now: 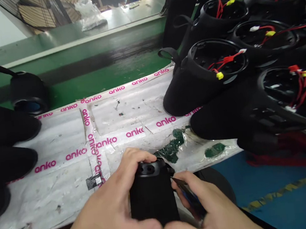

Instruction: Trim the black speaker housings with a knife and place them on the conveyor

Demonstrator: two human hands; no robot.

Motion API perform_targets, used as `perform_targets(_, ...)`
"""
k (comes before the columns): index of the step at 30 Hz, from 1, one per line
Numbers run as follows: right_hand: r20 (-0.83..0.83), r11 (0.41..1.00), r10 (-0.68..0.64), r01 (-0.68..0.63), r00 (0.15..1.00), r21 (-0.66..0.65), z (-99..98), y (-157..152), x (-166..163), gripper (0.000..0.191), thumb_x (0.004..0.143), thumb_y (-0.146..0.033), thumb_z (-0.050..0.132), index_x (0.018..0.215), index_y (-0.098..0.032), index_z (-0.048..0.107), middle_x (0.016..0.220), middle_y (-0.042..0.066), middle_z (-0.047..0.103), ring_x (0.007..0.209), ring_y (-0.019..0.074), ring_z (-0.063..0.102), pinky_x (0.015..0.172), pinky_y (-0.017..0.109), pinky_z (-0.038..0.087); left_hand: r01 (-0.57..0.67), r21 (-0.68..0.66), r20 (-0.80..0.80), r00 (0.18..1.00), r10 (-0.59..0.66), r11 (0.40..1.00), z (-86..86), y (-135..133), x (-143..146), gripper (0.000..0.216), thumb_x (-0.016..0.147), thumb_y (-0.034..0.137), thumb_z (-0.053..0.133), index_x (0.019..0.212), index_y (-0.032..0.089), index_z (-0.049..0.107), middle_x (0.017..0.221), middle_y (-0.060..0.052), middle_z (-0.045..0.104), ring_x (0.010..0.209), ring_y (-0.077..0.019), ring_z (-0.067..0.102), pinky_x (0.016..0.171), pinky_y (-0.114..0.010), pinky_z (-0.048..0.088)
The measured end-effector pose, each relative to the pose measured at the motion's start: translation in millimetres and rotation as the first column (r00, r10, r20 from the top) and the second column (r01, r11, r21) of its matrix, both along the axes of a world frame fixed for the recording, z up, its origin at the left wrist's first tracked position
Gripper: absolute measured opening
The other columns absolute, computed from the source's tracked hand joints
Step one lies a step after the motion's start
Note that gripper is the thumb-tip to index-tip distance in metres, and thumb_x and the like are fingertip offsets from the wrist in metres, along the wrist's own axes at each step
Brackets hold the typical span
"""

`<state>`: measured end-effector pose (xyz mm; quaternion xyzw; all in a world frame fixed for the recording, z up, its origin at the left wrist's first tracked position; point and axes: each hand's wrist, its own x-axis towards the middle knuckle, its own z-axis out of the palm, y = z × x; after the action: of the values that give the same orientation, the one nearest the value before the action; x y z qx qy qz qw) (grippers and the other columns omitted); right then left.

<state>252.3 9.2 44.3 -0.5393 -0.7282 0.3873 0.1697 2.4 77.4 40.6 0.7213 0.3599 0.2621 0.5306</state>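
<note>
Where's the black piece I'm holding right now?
In the head view, the black piece is at bottom centre, between your left hand and right hand, below and left of the larger dark green patch in the white table covering.

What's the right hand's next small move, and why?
Probably ease the slim tool toward the side of the black housing: the right hand holds its tip close beside there, contact unclear, and the left hand grips the housing.

Held cylinder [152, 198], plain black; table covering [65, 187], white; tape strips [134, 132], white, lettered in pink; wires [229, 59], red; connector [220, 75], yellow; floor [260, 176], blue.
</note>
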Motion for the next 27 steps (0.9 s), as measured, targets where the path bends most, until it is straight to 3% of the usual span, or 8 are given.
perform_targets(2,-0.193,0.983,-0.053,0.017,0.98,-0.183,-8.2,1,1,0.05,0.091,-0.014,0.066,0.139,-0.029,0.059,0.105,0.001,0.078,0.086,0.0205,0.076,0.069,0.026,0.061,0.029,-0.042,0.078,0.997,-0.025,0.999,-5.8,4,-10,0.095,0.071,0.03,0.095,0.151,0.04,0.044,0.139,-0.008,0.06,0.128,-0.0339,0.066,0.102,-0.045,0.06)
perform_targets(6,-0.493,0.851,-0.3,-0.004,0.817,-0.526,-26.1,5,21,0.061,0.092,-0.035,0.08,0.148,-0.031,0.057,0.133,0.009,0.07,0.122,0.0291,0.069,0.103,0.043,0.058,-0.095,-0.138,-0.019,0.996,0.093,0.986,-18.1,6,-6,0.088,0.063,0.049,0.107,0.136,0.034,0.061,0.149,-0.011,0.058,0.141,-0.041,0.058,0.119,-0.056,0.05)
perform_targets(10,-0.512,0.689,-0.499,-0.038,0.699,-0.723,-36.8,2,34,0.073,0.08,-0.064,0.092,0.139,-0.03,0.066,0.098,0.002,0.066,0.09,0.0227,0.066,0.086,0.036,0.057,-0.196,-0.261,0.126,0.964,0.235,0.945,-33.9,-12,27,0.105,0.054,0.051,0.11,0.142,0.036,0.056,0.127,-0.006,0.068,0.122,-0.0361,0.069,0.112,-0.053,0.054)
perform_targets(13,-0.469,0.647,-0.549,-0.003,0.692,-0.762,-34.7,-4,32,0.078,0.077,-0.075,0.09,0.136,-0.029,0.066,0.081,-0.005,0.054,0.065,0.0125,0.051,0.065,0.028,0.046,-0.283,-0.275,0.282,0.89,0.358,0.919,-30.4,-29,51,0.099,0.063,0.036,0.107,0.141,0.045,0.048,0.119,0.002,0.064,0.096,-0.0226,0.074,0.09,-0.039,0.063)
perform_targets(16,-0.451,0.632,-0.577,0.021,0.681,-0.775,-28.5,-5,23,0.081,0.074,-0.081,0.089,0.13,-0.027,0.068,0.079,-0.005,0.054,0.059,0.0091,0.044,0.059,0.027,0.04,-0.391,-0.248,0.224,0.867,0.445,0.886,-8.2,-37,64,0.085,0.072,0.02,0.093,0.136,0.05,0.046,0.114,0.005,0.059,0.077,-0.0159,0.072,0.067,-0.03,0.063)
perform_targets(21,-0.406,0.647,-0.59,0.108,0.698,-0.755,-29.5,2,0,0.08,0.082,-0.084,0.08,0.135,-0.025,0.066,0.071,-0.008,0.05,0.057,0.0094,0.038,0.058,0.027,0.04,-0.569,0.014,-0.092,0.818,0.567,0.822,15.0,-30,58,0.1,0.07,0.022,0.087,0.147,0.056,0.034,0.105,0.004,0.056,0.083,-0.0237,0.073,0.074,-0.046,0.065)
perform_targets(24,-0.34,0.682,-0.593,0.231,0.73,-0.694,-38.0,3,-4,0.073,0.09,-0.078,0.076,0.14,-0.027,0.062,0.082,-0.004,0.062,0.065,0.0126,0.051,0.059,0.025,0.044,-0.539,-0.071,-0.082,0.842,0.534,0.839,10.6,-28,46,0.094,0.079,0.022,0.077,0.148,0.058,0.025,0.111,0.003,0.055,0.082,-0.0196,0.071,0.07,-0.038,0.065)
perform_targets(27,-0.3,0.724,-0.577,0.307,0.759,-0.617,-40.4,-1,4,0.065,0.095,-0.073,0.074,0.141,-0.03,0.062,0.119,0.006,0.074,0.1,0.0212,0.071,0.074,0.026,0.057,-0.399,-0.177,-0.013,0.915,0.403,0.9,3.6,-28,35,0.096,0.078,0.019,0.074,0.151,0.058,0.026,0.12,0.002,0.056,0.085,-0.0177,0.071,0.068,-0.032,0.064)
